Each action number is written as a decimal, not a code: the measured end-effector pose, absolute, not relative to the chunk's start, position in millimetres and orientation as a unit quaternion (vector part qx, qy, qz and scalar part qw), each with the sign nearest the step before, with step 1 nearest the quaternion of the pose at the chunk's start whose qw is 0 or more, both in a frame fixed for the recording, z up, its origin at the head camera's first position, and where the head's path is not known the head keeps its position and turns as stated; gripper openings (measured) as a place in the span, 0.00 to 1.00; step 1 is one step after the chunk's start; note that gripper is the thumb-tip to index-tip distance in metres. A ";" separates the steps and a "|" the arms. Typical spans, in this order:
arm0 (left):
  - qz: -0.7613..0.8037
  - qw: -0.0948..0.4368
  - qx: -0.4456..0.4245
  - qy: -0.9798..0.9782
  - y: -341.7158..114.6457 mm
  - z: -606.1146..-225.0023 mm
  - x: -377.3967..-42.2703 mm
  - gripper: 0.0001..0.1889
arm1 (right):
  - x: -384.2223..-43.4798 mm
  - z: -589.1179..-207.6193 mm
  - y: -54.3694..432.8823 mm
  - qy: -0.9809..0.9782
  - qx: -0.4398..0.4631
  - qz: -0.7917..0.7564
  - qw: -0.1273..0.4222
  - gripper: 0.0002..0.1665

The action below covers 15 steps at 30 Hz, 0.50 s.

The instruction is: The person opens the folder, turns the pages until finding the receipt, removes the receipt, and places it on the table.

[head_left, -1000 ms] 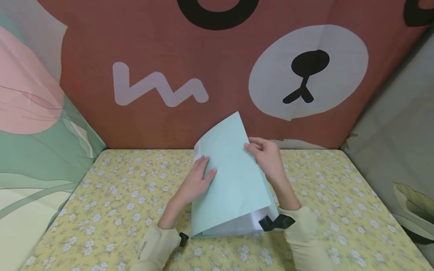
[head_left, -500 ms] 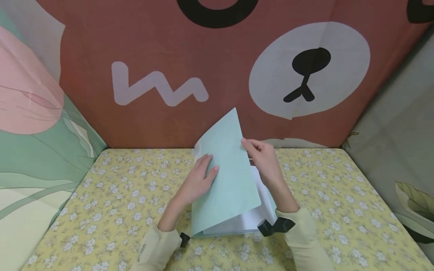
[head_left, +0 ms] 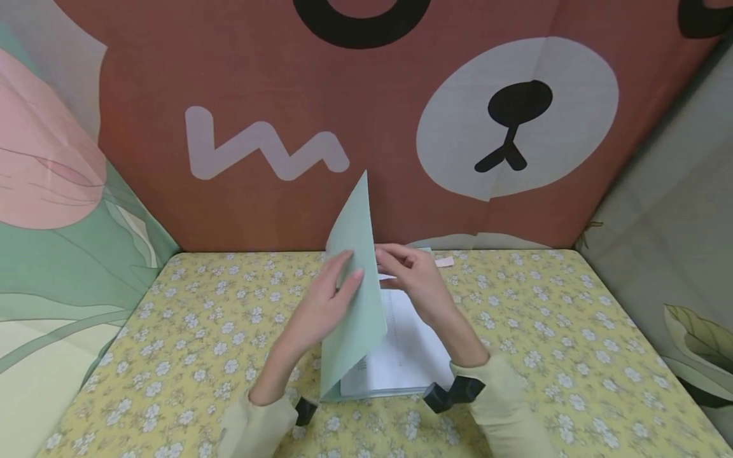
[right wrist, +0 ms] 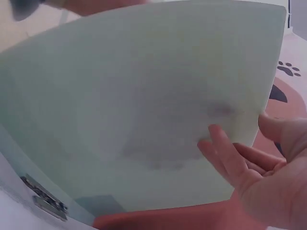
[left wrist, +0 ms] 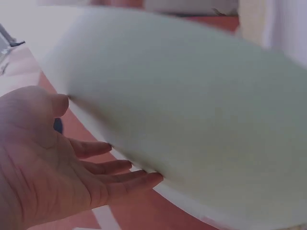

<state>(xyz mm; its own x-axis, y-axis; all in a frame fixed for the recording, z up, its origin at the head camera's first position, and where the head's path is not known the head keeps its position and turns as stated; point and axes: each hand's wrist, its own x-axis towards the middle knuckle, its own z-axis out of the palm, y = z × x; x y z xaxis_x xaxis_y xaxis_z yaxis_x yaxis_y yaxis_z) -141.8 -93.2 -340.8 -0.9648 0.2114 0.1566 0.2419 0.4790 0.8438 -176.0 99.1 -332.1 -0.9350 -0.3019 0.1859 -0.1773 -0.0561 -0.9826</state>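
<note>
A pale green folder stands with its front cover raised nearly upright, lower edge on the table. Inside lie white printed sheets. In the right wrist view, a metal clip shows near the spine. My left hand touches the cover's outer face with extended fingertips, seen too in the left wrist view. On the inner side, my right hand is at the cover's free edge. Its thumb meets that edge, while the other fingers, loosely bent, lie before the inner face; whether they touch it I cannot tell.
A yellow flowered cloth covers the table. Behind its far edge rises a reddish-brown backdrop with a cartoon bear print. A small pinkish tab sticks out by the folder's far right corner. Black wrist mounts sit on both sleeves.
The cover has swung up and left from a low slant to nearly upright, exposing the sheets. My right hand moved left with it and its grip loosened. My left hand hardly moved.
</note>
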 end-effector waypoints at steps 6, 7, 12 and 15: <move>-0.542 0.003 -0.113 -0.833 -101.0 -319.4 -126.3 0.32 | -169.6 -337.0 88.3 0.681 -0.245 -0.686 0.076 0.26; -0.545 -0.002 -0.110 -0.831 -103.7 -315.1 -123.0 0.32 | -168.4 -337.7 86.7 0.680 -0.254 -0.682 0.084 0.28; -0.547 -0.038 -0.113 -0.829 -121.6 -292.5 -104.8 0.34 | -162.7 -341.7 78.1 0.672 -0.317 -0.659 0.120 0.32; -0.552 -0.051 -0.126 -0.823 -132.4 -280.2 -94.2 0.34 | -159.6 -343.9 72.5 0.676 -0.357 -0.632 0.129 0.33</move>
